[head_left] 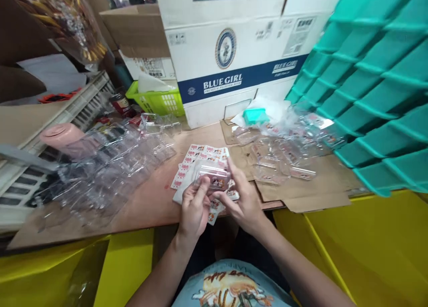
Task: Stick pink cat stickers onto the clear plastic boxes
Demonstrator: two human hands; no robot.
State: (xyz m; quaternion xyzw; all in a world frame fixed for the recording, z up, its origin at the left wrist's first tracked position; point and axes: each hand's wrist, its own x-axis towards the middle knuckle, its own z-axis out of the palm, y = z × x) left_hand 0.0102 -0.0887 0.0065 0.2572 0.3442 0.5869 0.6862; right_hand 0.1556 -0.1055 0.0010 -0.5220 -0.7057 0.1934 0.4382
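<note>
A small clear plastic box (217, 180) with a printed sticker on it is held over the table's front edge. My left hand (196, 205) grips its left side, thumb on top. My right hand (243, 200) is at the box's right side, its thumb near the lower right corner and its fingers along the right edge. Sheets of printed stickers (192, 157) lie beneath and behind the box. Many clear plastic pieces (110, 169) are piled on the left. To the right, clear boxes with stickers (270, 164) rest on cardboard.
White cartons (234, 44) stand at the back, beside a lime green basket (157, 100). Teal stacked trays (377, 84) rise on the right. A pink container (63, 135) is at the left. Yellow boxes (374, 240) sit below the table's front edge.
</note>
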